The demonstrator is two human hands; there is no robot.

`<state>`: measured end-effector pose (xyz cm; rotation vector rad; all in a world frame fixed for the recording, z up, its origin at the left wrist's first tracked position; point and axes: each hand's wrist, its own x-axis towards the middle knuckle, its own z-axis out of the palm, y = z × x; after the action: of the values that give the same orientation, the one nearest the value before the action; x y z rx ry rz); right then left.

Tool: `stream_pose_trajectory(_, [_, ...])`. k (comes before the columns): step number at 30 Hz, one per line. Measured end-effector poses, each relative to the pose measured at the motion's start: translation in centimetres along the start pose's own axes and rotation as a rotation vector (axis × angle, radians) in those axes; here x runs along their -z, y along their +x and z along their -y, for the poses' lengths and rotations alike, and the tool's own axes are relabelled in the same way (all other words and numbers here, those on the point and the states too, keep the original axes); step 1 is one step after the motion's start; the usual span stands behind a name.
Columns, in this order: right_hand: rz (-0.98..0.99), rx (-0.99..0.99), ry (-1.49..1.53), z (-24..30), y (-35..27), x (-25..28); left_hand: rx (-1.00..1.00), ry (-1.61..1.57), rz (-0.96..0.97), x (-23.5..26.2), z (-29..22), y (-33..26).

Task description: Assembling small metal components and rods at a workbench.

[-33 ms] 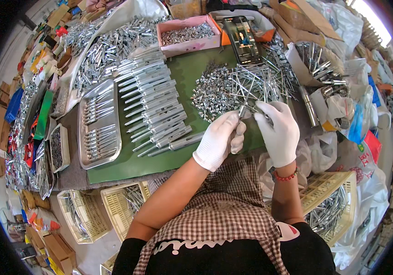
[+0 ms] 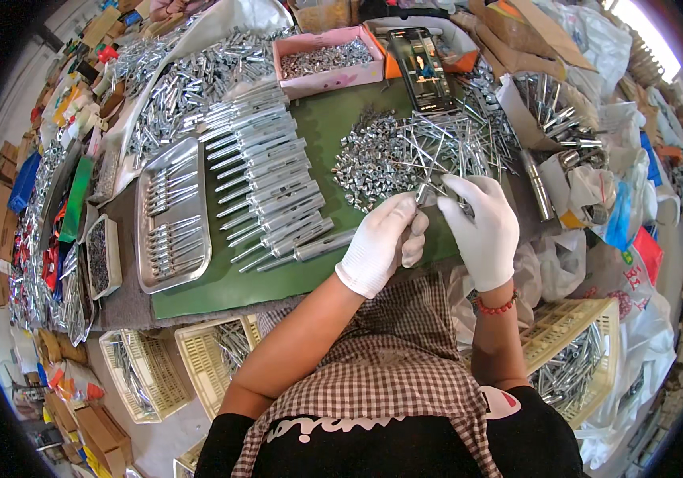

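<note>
Small bin: the pale bin (image 2: 117,269) holds tiny dark pieces (image 2: 98,255), too small to identify.
Left crate: the cream crate (image 2: 162,382) holds long metal parts (image 2: 126,370).
Tray: the steel tray (image 2: 176,217) holds slim rods (image 2: 176,248) in two groups.
Second crate: metal lengths (image 2: 234,342) lie in the crate (image 2: 200,362), partly hidden by the arm.
Pink box: the box (image 2: 333,82) is full of small metal bits (image 2: 325,57).
Left hand: the gloved left hand (image 2: 381,243) pinches a metal piece (image 2: 422,193), its lower part hidden.
Orange box: behind the phone (image 2: 419,72), the box (image 2: 462,60) has contents hard to make out.
Right hand: the gloved right hand (image 2: 485,231), thumb and forefinger parted beside the metal piece; other fingers unclear.
Carton: the carton (image 2: 512,109) holds metal tubes (image 2: 552,111).
Right crate: the yellow crate (image 2: 558,327), partly covered by the sleeve, holds metal pins (image 2: 568,370).
</note>
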<state>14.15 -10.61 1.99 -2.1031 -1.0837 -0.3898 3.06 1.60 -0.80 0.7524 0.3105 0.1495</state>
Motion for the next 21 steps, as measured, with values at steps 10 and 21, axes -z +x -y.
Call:
stream_pose_trajectory(10, [0.062,-0.127,0.217,0.0,0.3,-1.2,-0.092,-0.016,-0.079,-0.5,0.2,0.0])
stream_pose_trajectory(21, [0.003,-0.377,0.552,-1.5,1.2,-1.9,-0.095,0.216,-0.084,-0.8,0.4,-0.2])
